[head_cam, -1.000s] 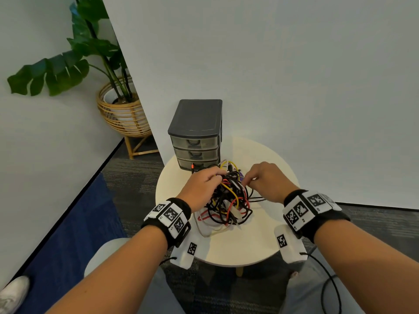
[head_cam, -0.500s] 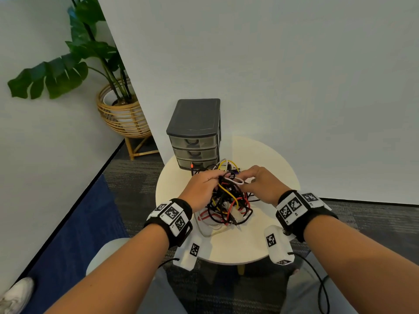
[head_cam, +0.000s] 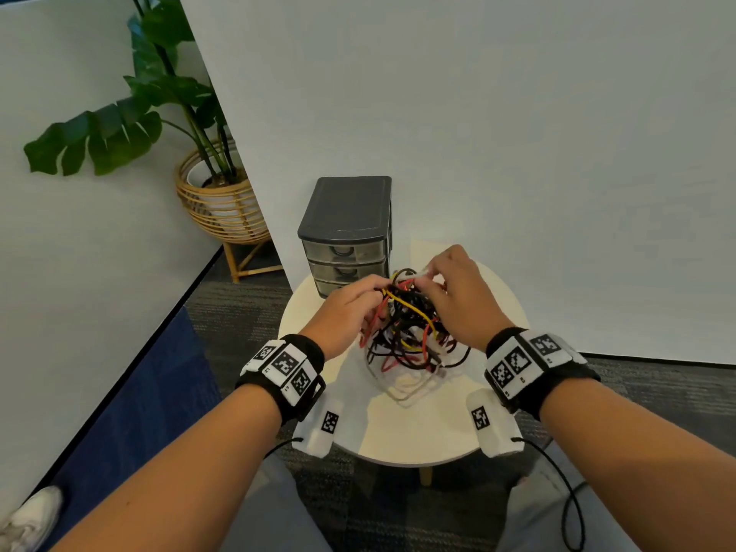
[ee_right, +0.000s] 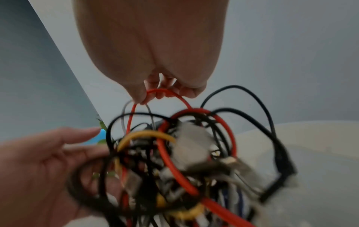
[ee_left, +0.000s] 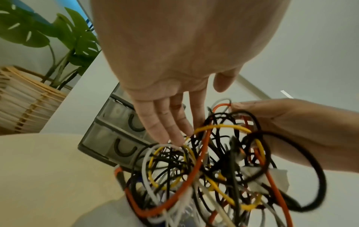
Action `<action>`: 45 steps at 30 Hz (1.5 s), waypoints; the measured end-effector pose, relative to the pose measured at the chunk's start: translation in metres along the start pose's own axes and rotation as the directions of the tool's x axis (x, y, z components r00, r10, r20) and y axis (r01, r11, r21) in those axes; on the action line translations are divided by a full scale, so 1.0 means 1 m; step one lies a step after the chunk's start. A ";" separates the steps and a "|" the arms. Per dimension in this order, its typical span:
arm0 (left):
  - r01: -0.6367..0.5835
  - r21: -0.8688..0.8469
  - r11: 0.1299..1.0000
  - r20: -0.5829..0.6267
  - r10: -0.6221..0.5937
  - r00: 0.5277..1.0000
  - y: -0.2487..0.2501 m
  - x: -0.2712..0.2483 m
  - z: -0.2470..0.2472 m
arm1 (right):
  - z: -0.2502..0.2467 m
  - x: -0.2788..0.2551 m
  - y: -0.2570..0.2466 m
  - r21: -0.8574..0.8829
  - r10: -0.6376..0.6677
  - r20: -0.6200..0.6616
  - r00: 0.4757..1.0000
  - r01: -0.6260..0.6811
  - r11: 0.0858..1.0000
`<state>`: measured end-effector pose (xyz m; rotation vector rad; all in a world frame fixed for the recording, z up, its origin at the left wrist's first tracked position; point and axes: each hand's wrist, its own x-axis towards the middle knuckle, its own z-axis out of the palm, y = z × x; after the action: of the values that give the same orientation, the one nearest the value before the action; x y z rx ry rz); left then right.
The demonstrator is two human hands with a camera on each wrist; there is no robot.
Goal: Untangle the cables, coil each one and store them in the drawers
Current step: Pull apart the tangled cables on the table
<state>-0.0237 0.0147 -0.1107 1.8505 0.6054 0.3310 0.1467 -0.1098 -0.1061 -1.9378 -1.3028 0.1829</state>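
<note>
A tangle of black, red, yellow and white cables [head_cam: 406, 332] sits mid-table on the round cream table [head_cam: 418, 432], partly lifted. My right hand [head_cam: 418, 274] pinches a red cable loop [ee_right: 161, 92] and a thin grey strand at the top of the tangle [ee_right: 174, 153] between thumb and fingers [ee_right: 139, 95]. My left hand [head_cam: 374, 290] reaches into the left side of the bundle with straight fingers [ee_left: 174, 135] that touch the strands [ee_left: 213, 169] without gripping. The grey three-drawer unit [head_cam: 346, 233] stands behind, all its drawers pushed in.
A white partition wall [head_cam: 517, 153] rises right behind the table and drawer unit. A potted plant in a wicker stand [head_cam: 219, 201] is on the floor at the far left. A white shoe [head_cam: 28, 519] shows at the bottom left, on blue carpet.
Both hands have risen and moved toward the drawers. My right hand has pulled a loop up from the top of the tangle, lifting and stretching the bundle.
</note>
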 end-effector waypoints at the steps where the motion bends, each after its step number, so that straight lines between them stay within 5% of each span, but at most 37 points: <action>1: -0.007 0.037 0.999 -0.012 0.008 1.000 0.002 0.000 -0.001 | -0.005 0.004 -0.006 0.043 0.016 -0.019 1.000 -0.015 0.999; 6: -0.043 0.215 0.976 -0.196 0.086 0.977 0.007 0.007 -0.001 | -0.019 0.017 -0.023 0.080 0.002 0.132 0.991 -0.012 0.997; 9: -0.215 0.272 0.938 -0.042 0.235 0.971 0.020 0.007 0.011 | -0.017 0.019 -0.021 0.137 0.038 0.211 0.977 -0.068 0.988; 12: -0.221 0.338 0.915 0.010 0.231 0.973 0.024 0.009 0.020 | -0.016 0.016 -0.019 0.314 0.099 0.236 0.967 -0.173 0.933; 16: -0.143 0.393 0.908 -0.010 0.159 0.987 0.017 0.014 0.014 | -0.021 0.009 -0.009 0.577 0.267 0.164 0.950 -0.312 0.755; 19: -0.171 0.429 0.887 0.010 0.185 0.983 0.014 0.012 0.012 | -0.027 0.010 -0.001 0.732 0.487 0.140 0.862 -0.421 0.536; 22: -0.187 0.465 0.865 0.038 0.192 0.981 0.015 0.013 0.017 | -0.029 0.014 -0.001 0.512 0.470 0.040 0.882 -0.422 0.748; 25: -0.207 0.465 0.861 0.032 0.217 0.976 0.015 0.014 0.022 | -0.029 0.013 -0.005 0.026 0.127 0.040 0.991 -0.129 0.991; 27: -0.210 0.455 0.865 0.026 0.223 0.975 0.014 0.015 0.024 | -0.029 0.012 -0.011 -0.399 -0.099 0.099 0.990 0.131 0.907; 29: -0.213 0.447 0.869 0.031 0.223 0.974 0.014 0.015 0.027 | -0.029 0.012 -0.017 -0.599 -0.178 0.198 0.964 0.263 0.757; 32: -0.212 0.436 0.875 0.035 0.218 0.975 0.014 0.014 0.028 | -0.032 0.016 -0.011 -0.586 -0.152 0.233 0.961 0.264 0.767; 35: -0.199 0.432 0.880 0.040 0.201 0.979 0.012 0.012 0.026 | -0.044 0.019 0.003 -0.311 -0.045 -0.065 0.997 0.023 0.950; 37: -0.215 0.430 0.877 0.058 0.211 0.976 0.010 0.012 0.026 | -0.057 0.025 0.009 -0.027 0.157 -0.255 0.954 -0.169 0.985; 40: -0.209 0.406 0.890 0.053 0.205 0.977 0.009 0.011 0.028 | -0.071 0.030 0.011 0.206 0.368 -0.292 0.883 -0.317 0.926; 43: -0.211 0.412 0.887 0.038 0.214 0.976 0.010 0.009 0.029 | -0.068 0.027 0.014 -0.096 0.337 -0.242 0.910 -0.368 0.925; 45: -0.210 0.406 0.889 0.036 0.214 0.976 0.011 0.009 0.029 | -0.061 0.018 0.008 -0.384 0.214 -0.152 0.965 -0.258 0.886</action>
<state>0.0010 -0.0067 -0.1110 2.3301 0.5046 0.3783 0.1922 -0.1275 -0.0647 -2.4224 -1.0905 -0.0772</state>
